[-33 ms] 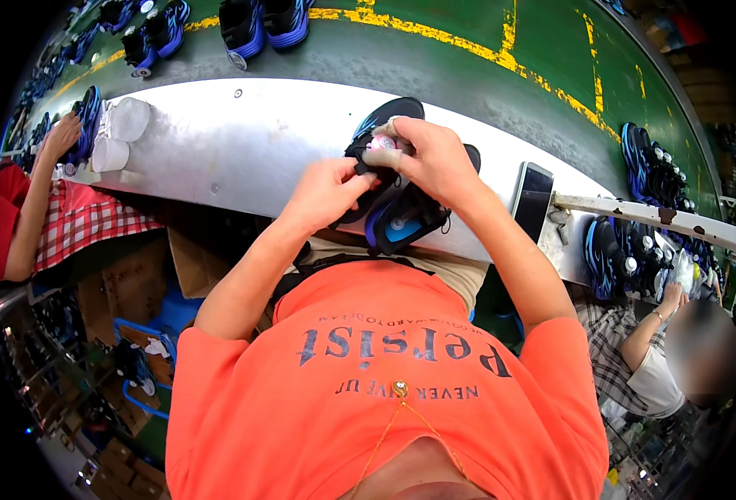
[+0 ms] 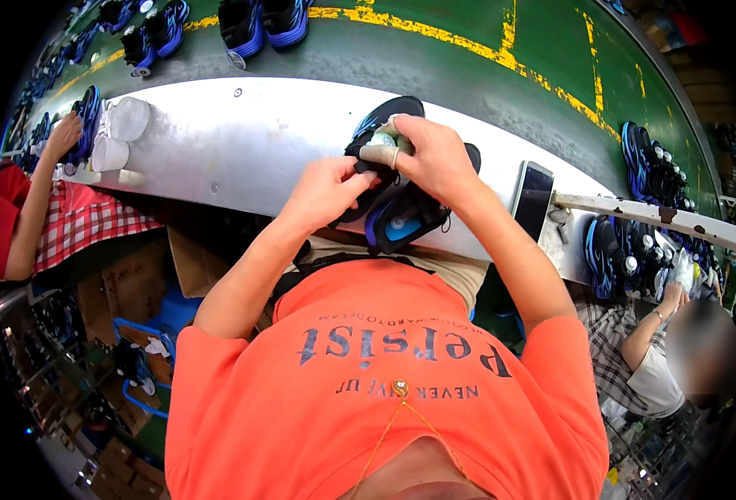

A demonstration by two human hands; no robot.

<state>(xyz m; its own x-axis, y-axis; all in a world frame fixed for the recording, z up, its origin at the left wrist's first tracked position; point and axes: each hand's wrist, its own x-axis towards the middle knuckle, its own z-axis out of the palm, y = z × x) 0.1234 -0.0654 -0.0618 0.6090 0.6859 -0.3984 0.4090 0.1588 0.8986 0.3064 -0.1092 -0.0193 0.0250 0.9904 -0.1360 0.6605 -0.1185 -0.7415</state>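
A black and blue sports shoe (image 2: 395,108) lies on the pale metal bench in front of me, its toe pointing away. My left hand (image 2: 325,193) is closed, with thumb and fingertips pinching a black edge of this shoe. From the other side my right hand (image 2: 433,160) grips its upper, pale covers on the thumb and a finger. Between the right fingers shows a small round pale disc (image 2: 382,140); what it is attached to is hidden. Close beside, under my right wrist, a second black and blue shoe (image 2: 401,225) lies partly covered.
A phone (image 2: 534,198) lies right of my hands on the bench (image 2: 243,167). White tubs (image 2: 129,119) stand at the left near a co-worker's hand (image 2: 64,133) on a shoe. A chipped white rail (image 2: 651,212) crosses at right; another person sits beyond. More shoes (image 2: 243,29) stand on the green surface.
My right fingers have shifted slightly at the shoe's upper. The disc between them now looks greenish where it looked pink. My left hand keeps nearly the same place.
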